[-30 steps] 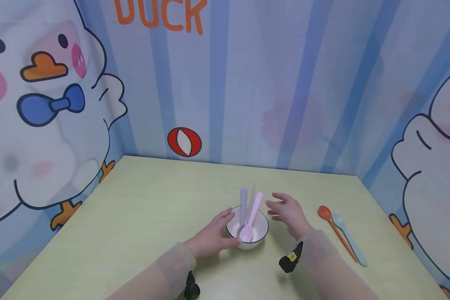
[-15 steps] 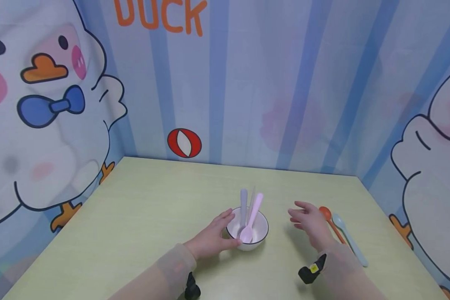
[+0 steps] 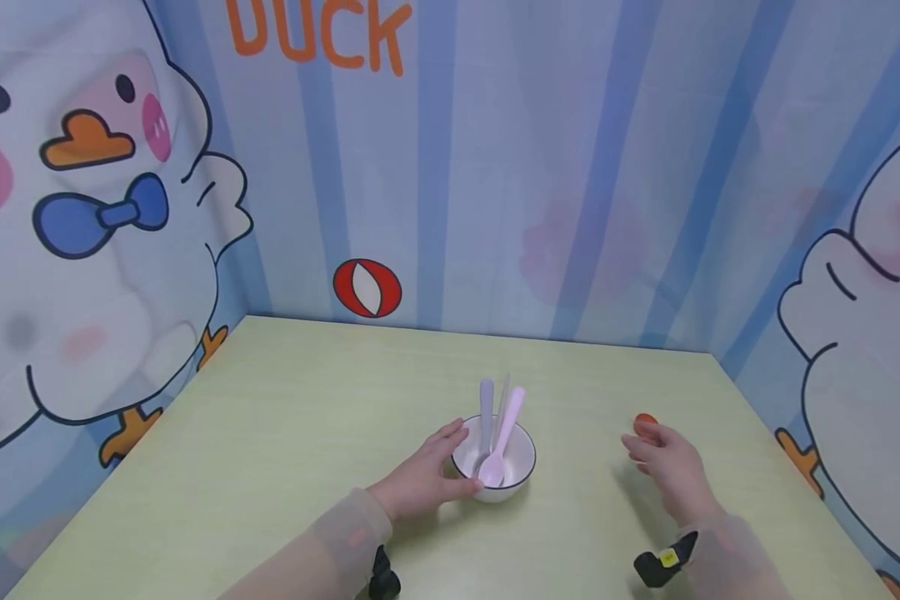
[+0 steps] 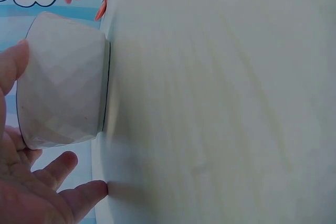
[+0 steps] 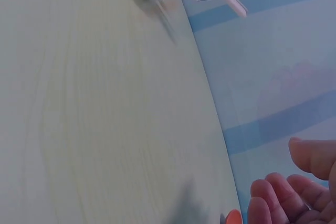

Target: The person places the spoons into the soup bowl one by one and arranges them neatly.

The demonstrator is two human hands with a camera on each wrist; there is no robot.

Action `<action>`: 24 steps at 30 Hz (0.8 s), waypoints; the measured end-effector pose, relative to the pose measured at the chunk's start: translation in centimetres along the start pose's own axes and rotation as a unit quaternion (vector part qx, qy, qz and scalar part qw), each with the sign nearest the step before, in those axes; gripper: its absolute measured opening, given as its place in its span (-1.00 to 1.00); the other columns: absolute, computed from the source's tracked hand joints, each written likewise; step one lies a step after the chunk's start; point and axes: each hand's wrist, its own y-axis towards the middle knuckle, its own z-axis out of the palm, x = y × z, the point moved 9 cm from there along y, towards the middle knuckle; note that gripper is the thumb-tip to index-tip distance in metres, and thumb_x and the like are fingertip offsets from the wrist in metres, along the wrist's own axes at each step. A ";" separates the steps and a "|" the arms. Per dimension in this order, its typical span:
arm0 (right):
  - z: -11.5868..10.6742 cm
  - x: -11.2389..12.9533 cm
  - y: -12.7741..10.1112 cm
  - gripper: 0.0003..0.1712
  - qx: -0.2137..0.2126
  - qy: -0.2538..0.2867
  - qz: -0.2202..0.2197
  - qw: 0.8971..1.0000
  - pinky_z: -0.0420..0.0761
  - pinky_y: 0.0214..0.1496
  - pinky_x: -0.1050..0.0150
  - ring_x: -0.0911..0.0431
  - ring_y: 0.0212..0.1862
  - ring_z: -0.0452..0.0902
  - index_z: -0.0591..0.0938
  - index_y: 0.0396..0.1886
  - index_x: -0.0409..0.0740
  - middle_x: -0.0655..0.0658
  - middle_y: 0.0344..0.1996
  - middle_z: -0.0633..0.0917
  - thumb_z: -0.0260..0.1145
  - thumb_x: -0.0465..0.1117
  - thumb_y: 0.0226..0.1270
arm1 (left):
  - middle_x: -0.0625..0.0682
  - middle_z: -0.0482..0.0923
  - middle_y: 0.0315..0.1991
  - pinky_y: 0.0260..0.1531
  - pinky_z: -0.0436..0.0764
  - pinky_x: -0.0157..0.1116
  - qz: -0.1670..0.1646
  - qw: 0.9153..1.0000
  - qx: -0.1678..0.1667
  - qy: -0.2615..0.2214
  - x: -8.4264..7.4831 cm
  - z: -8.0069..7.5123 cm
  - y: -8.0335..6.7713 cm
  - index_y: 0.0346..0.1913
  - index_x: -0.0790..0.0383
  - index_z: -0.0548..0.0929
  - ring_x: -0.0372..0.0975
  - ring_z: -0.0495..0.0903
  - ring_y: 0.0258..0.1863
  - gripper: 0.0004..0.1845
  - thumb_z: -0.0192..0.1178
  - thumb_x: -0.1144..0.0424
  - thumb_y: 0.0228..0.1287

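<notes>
Our left hand grips white bowl on surface; pink spoon, lilac utensil, slim third utensil already inside. Orange spoon seemingly left, mostly hidden by our right hand, fingers loose, nothing visibly held.

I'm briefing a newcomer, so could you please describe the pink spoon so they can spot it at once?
On the pale yellow table, find the white bowl that the left hand holds. Inside it, leaning rightmost in the head view, is the pink spoon, set apart by its colour from the lavender utensil beside it.
</notes>
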 end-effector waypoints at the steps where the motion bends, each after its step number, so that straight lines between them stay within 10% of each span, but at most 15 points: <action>1: -0.4 -0.2 -0.1 -0.24 -0.006 -0.002 0.002 1.000 0.57 -0.02 0.27 -0.11 0.05 0.53 0.22 0.38 -0.46 -0.41 0.17 0.45 0.22 -0.05 0.41 | -0.05 -0.09 0.53 0.38 0.08 0.02 0.000 1.000 0.000 0.000 0.0 0.0 0.0 0.49 0.19 0.14 -0.09 -0.10 0.50 -0.06 0.30 -0.16 0.17; 8: -3.0 -1.8 -0.5 -0.24 -0.054 -0.015 0.029 0.998 0.56 -0.18 0.38 0.16 -0.15 0.58 0.25 0.37 -0.44 -0.34 0.06 0.53 0.25 -0.04 0.38 | -0.05 -0.09 0.53 0.38 0.07 0.03 -0.001 1.000 -0.001 0.008 0.0 0.0 0.1 0.49 0.19 0.14 -0.08 -0.10 0.49 -0.06 0.29 -0.15 0.17; 24: -6.0 -4.4 -0.9 -0.37 -0.116 -0.117 0.085 0.983 0.40 -0.30 0.21 -0.07 -0.15 0.48 0.40 0.26 -0.40 -0.35 -0.07 0.58 0.27 -0.08 0.34 | -0.06 -0.10 0.53 0.37 0.08 0.06 -0.007 1.000 0.001 0.000 0.0 0.1 0.1 0.50 0.19 0.13 -0.08 -0.10 0.50 -0.05 0.29 -0.16 0.17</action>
